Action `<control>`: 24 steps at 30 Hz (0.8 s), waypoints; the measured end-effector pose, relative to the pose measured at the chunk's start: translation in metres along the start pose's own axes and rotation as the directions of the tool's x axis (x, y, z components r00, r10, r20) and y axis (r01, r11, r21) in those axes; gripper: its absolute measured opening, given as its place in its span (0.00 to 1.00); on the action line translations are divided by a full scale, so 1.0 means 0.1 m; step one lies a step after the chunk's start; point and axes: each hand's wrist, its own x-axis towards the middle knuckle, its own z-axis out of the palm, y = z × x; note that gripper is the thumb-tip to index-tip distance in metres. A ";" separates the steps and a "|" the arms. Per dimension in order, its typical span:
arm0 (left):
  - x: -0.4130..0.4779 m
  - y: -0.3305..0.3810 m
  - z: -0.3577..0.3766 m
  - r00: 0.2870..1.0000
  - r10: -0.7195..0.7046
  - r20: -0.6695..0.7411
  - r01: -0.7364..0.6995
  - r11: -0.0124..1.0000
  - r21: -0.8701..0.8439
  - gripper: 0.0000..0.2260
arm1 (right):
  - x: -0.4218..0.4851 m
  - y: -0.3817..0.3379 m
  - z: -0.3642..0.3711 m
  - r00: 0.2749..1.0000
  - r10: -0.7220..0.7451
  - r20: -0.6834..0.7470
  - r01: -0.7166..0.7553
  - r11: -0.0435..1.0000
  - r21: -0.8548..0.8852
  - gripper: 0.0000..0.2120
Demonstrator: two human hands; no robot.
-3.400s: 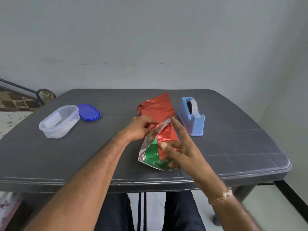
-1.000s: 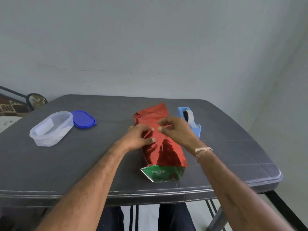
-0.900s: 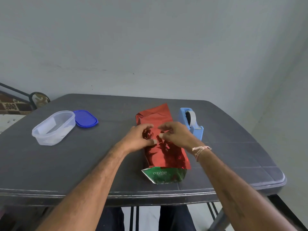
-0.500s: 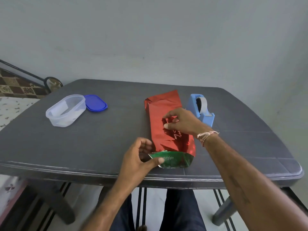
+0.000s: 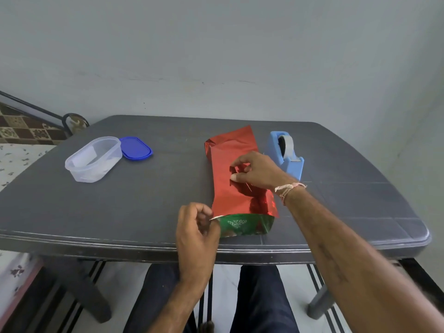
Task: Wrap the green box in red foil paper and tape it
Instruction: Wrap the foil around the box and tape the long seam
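The left hand (image 5: 197, 227) pinches the red foil paper (image 5: 228, 162) at its near corner (green box (image 5: 242, 224) end showing), the right hand (image 5: 259, 171) pinches its top.

The left hand (image 5: 197, 227) sits at the near edge of the worktop (image 5: 144, 200), back turned up, fingers curled, thumb and forefinger pinching the near left corner of the red foil paper (image 5: 223, 188). Its forearm rises from below, nearly straight. The right hand (image 5: 257, 173) lies farther out, knuckles arched, thumb tip and bent forefinger down on the foil; whether they pinch it is unclear. The right forearm stretches in from the lower right, a thread band (image 5: 289, 188) at the wrist.
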 end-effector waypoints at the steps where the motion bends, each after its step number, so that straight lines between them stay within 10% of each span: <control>1: -0.01 0.01 0.02 1.000 -0.014 0.004 0.014 1.000 0.016 0.14 | 0.01 0.00 0.01 1.000 0.003 -0.003 -0.003 1.000 -0.003 0.18; 24: -0.01 0.00 0.11 0.998 0.049 -0.036 -0.048 0.999 0.011 0.12 | 0.00 0.01 0.03 1.000 0.013 -0.003 -0.013 1.000 0.026 0.21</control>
